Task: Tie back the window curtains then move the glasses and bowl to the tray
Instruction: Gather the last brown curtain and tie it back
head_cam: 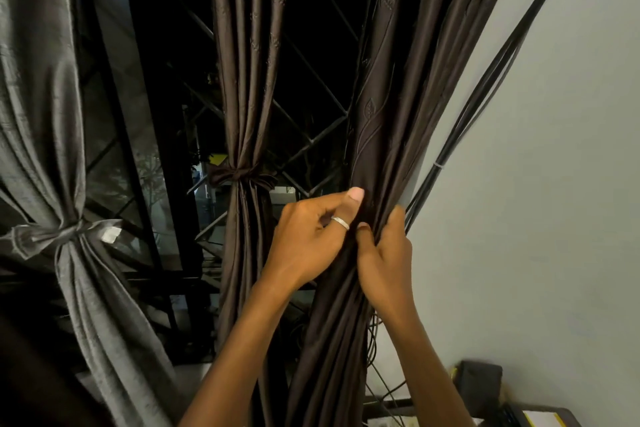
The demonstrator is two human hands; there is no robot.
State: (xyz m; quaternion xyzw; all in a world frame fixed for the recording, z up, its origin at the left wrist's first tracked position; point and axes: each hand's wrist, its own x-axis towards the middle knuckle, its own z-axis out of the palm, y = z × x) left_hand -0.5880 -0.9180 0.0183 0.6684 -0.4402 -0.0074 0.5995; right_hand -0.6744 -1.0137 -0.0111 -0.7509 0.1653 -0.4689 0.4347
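Head view: left hand and right hand both clutch gathered brown curtain; neighbouring curtains already tied.

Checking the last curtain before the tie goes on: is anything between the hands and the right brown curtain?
Nothing visible. The left hand and right hand already grip the gathered right brown curtain. Black cables run just beside it along the wall.

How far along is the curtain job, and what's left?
Done: the grey curtain and the middle brown curtain are each knotted back. In hand: the left hand and right hand bunch the right brown curtain, with no tie visible on it. Left: tying it; the glasses, bowl and tray aren't in view.
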